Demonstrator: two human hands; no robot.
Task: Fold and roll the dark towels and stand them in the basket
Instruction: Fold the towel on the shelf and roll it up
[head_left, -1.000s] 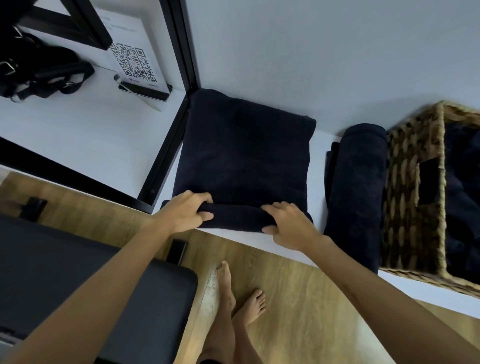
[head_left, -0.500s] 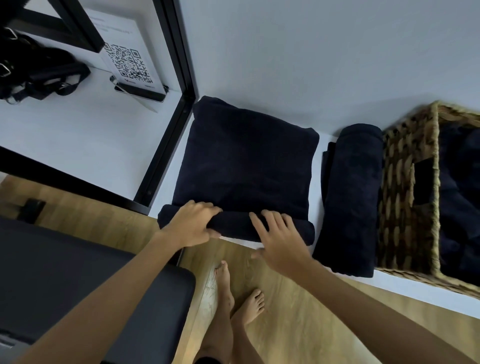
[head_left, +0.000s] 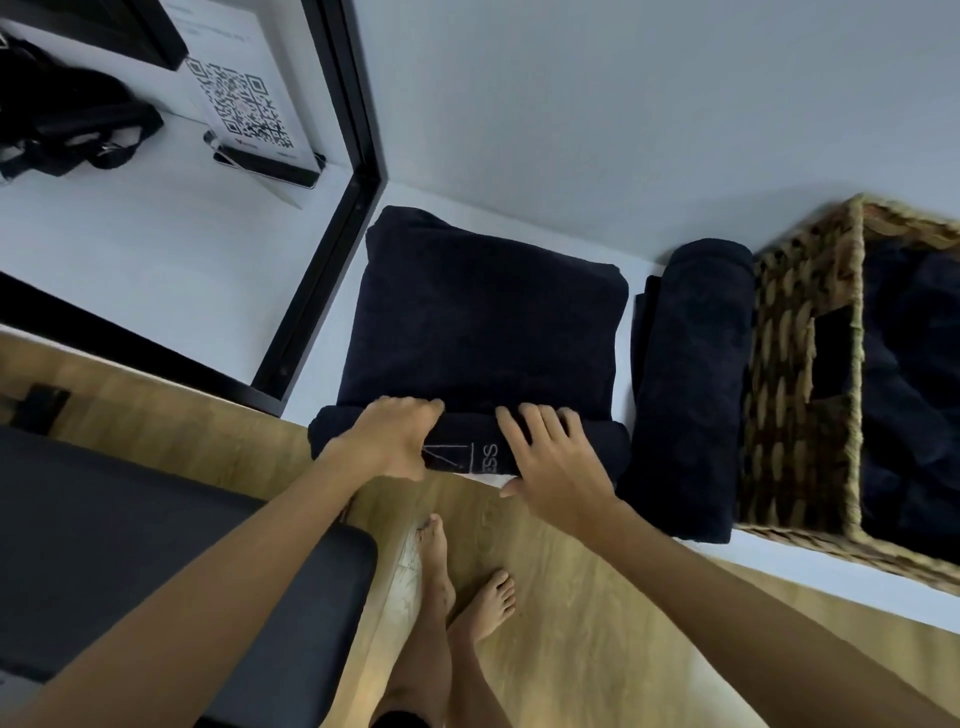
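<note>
While the bare feet (head_left: 457, 597) stand on the wooden floor (head_left: 597, 597) below, both hands work the near edge of the folded dark navy towel (head_left: 483, 322) on the white tabletop (head_left: 322, 384). Left hand (head_left: 395, 436) curls over the rolled part, grasping it. Right hand (head_left: 550, 457) lies released, fingers straight, pressing flat on the roll; a second ago it was clenched on the roll, then spread. Roll is thicker now and a pale printed logo (head_left: 467, 457) has turned up on its near face, so rolling is underway, with most of the towel still flat beyond. Just right, a finished dark towel roll (head_left: 691, 384) lies on its side, touching the woven wicker basket (head_left: 795, 374), not yet stood inside; dark cloth already sits in the basket. Judged: it lies between the worked towel and the basket, so it likely goes in first. Far left: black metal frame (head_left: 332, 249), QR code sign (head_left: 244, 104), black strapped bag (head_left: 67, 119). Near left, dark padded bench (head_left: 130, 545).
</note>
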